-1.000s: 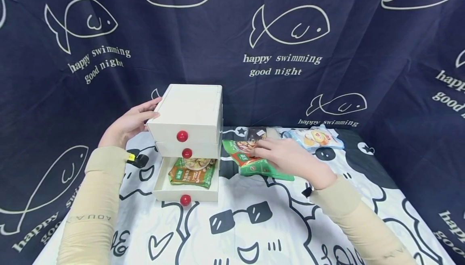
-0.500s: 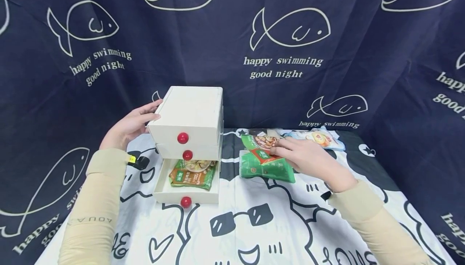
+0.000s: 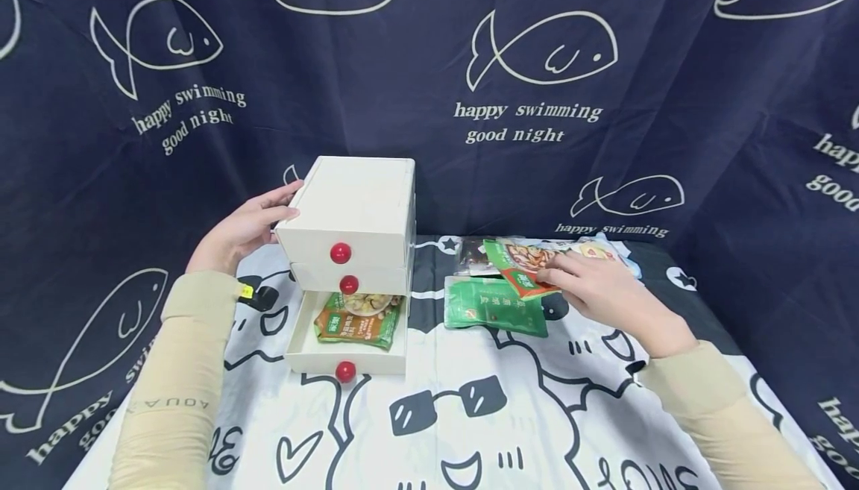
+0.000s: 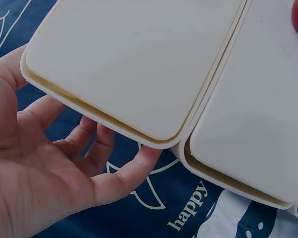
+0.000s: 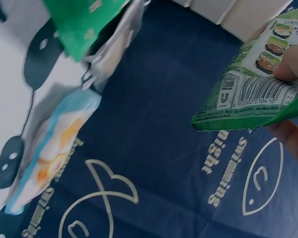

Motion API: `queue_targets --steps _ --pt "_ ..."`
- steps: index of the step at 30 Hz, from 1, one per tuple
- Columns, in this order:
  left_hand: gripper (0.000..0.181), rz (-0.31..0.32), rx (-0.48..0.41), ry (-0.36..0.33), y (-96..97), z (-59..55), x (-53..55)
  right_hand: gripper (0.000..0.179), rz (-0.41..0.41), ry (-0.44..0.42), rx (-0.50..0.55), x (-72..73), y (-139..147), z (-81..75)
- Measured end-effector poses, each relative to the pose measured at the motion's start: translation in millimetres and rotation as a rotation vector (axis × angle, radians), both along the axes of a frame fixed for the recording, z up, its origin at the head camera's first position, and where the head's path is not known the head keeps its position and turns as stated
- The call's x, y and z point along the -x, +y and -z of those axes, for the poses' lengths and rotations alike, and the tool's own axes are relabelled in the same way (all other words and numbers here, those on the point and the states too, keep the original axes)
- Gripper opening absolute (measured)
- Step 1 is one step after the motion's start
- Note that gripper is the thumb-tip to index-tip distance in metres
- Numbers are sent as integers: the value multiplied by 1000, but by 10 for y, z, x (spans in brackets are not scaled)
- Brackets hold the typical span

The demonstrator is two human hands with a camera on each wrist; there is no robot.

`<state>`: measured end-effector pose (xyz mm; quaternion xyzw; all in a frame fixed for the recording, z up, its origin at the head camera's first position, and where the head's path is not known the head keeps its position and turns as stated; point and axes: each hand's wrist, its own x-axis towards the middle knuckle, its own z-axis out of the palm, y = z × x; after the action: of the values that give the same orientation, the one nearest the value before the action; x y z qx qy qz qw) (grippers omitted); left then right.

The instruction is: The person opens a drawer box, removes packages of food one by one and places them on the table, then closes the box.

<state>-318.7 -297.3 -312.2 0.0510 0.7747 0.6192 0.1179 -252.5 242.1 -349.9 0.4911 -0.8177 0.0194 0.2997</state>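
My left hand (image 3: 243, 230) rests against the left side of a white drawer cabinet (image 3: 359, 192) with red knobs. In the left wrist view its fingers (image 4: 126, 178) are spread along the cabinet's edge. The bottom drawer (image 3: 335, 362) is pulled out and holds a green-and-orange food packet (image 3: 359, 328). My right hand (image 3: 597, 290) pinches a green-and-red food packet (image 3: 515, 260), raised and tilted right of the cabinet. The right wrist view shows that packet's barcode side (image 5: 250, 96), with the thumb on it. Below it a green pouch (image 3: 493, 309) lies on the cloth.
Behind the held packet lies a clear package with dark contents (image 3: 473, 255). A light-blue snack bag (image 3: 611, 248) is farther right, partly hidden by the right hand. A dark blue fish-print curtain (image 3: 523, 177) closes off the back. Black-and-white patterned cloth (image 3: 429, 449) covers the table.
My right hand has lifted the green-and-red packet off the green pouch and carried it to the right. The pouch now shows fully. My left hand stays at the cabinet.
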Motion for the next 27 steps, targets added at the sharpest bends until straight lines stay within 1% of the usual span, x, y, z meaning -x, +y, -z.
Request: queue_targets --steps 3,7,9,12,18,20,24,27 --pt "67 1 -3 -1 5 -12 -11 23 4 22 23 2 94 26" --pt "67 -3 -9 -7 6 -26 -25 34 23 70 60 8 221 72" --pt "67 -1 -10 -6 3 -15 -26 36 40 96 73 12 279 118" --pt "67 -4 -13 -5 -6 -2 -25 35 57 106 83 35 365 196" --pt "68 -9 3 -7 2 -1 -20 33 65 101 89 99 549 347" --pt "68 -7 2 -7 4 -9 -26 33 71 86 82 114 610 399" --pt "68 -3 -7 -5 8 -29 -44 37 107 43 50 152 746 504" --pt "67 -2 -8 -8 12 -30 -49 40 128 32 33 179 839 584"
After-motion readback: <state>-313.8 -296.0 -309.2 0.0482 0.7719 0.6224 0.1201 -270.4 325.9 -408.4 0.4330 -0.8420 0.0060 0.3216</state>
